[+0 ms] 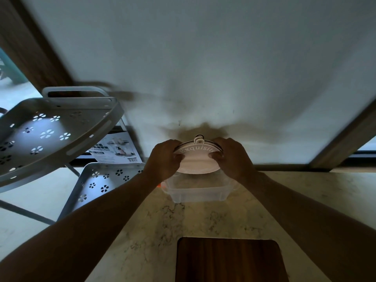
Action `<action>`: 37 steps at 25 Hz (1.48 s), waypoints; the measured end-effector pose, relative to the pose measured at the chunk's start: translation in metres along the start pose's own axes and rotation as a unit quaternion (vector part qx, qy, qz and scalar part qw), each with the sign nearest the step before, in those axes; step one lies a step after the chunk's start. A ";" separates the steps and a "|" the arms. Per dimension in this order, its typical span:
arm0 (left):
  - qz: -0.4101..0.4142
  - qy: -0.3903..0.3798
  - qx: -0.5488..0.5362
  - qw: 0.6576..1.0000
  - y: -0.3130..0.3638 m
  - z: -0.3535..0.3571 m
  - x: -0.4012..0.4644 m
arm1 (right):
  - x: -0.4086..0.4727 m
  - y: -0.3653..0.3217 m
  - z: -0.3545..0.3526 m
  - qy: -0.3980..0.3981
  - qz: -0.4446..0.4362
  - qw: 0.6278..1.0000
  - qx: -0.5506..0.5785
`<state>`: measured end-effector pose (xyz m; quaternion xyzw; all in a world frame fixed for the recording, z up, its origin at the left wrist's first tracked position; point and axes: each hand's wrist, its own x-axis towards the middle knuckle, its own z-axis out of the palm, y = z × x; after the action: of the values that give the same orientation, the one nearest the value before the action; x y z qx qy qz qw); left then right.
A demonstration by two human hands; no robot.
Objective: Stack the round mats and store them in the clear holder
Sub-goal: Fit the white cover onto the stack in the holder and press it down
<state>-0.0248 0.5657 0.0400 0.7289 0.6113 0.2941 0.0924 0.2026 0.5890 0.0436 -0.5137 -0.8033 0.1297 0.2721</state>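
A stack of round mats (198, 162) is held on edge between both hands, its pale front face reading "Exquisite" and small hanging loops at its top. My left hand (163, 159) grips the stack's left rim and my right hand (234, 157) grips its right rim. The stack is tilted back toward the wall, and its lower edge sits at the mouth of the clear holder (198, 192), a transparent plastic box on the marble counter. How far the mats reach inside the box is hidden.
A white perforated tiered rack (50, 129) stands at the left, its lower tray (105, 180) close to my left forearm. A printed box (118, 151) leans behind it. A dark wooden board (227, 259) lies on the counter's near edge. The wall is just behind the holder.
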 end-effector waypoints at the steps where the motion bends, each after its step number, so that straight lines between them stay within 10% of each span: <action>1: 0.012 -0.003 0.003 1.000 0.000 0.001 -0.003 | -0.002 0.000 0.002 -0.003 0.003 1.000 -0.001; 37: 0.048 0.007 0.016 0.999 0.001 0.004 -0.001 | 0.000 0.010 0.006 -0.007 -0.056 0.996 -0.075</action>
<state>-0.0219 0.5653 0.0363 0.7566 0.5813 0.2930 0.0622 0.2069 0.5943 0.0339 -0.4863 -0.8399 0.0572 0.2340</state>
